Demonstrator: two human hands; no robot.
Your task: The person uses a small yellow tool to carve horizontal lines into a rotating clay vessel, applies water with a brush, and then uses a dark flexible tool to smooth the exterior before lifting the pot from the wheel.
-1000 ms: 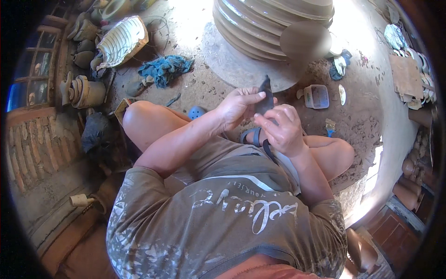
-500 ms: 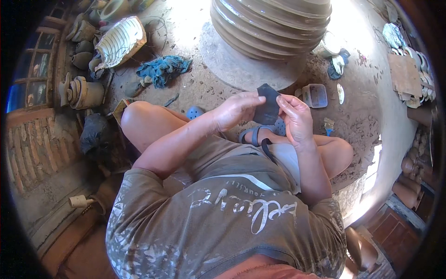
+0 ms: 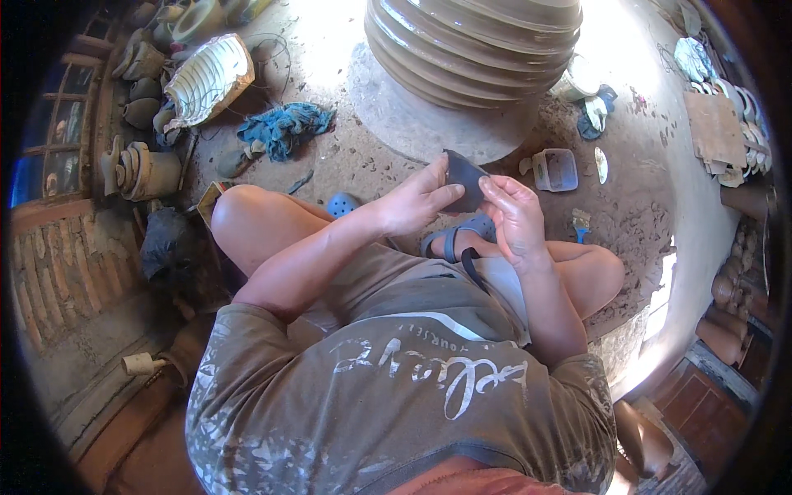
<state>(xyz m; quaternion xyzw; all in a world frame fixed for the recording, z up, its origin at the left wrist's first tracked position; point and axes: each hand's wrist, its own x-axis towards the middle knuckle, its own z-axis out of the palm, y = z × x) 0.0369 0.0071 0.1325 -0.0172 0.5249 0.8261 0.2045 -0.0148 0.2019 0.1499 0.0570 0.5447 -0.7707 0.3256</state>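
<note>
Dark flat sheet (image 3: 467,178), roughly four-sided: I have it near the middle of my head view, held up between both hands, above the crossed legs and just short of the round grey disc (image 3: 388,124) on the floor (image 3: 643,202). Its top corner overlaps the disc's near edge from where I look; I can't tell the gap between them.

My left grip (image 3: 415,200) is clamped on the sheet's left side, thumb laid over the face I see and fingers along the upper left edge. My right grip (image 3: 515,216) is clamped too, thumb and forefinger pinching the right-hand corner; the other fingers are curled and partly hidden from me.

Beyond the hands, a big ribbed clay pot (image 3: 474,58) stands on the disc, its top cut off by my view. Right of the disc I have a clear plastic tub (image 3: 542,172) on the floor, a pale oval piece (image 3: 601,166) just beside it, and nearer the right knee a brush (image 3: 581,221) with its blue handle pointing toward the person. Left of the disc lies a crumpled teal cloth (image 3: 285,129), with a white ribbed shell (image 3: 209,81) past it. Below the sheet, a blue-grey sandal (image 3: 450,246) shows on one foot; a blue perforated clog (image 3: 341,204) is near the left forearm.
</note>
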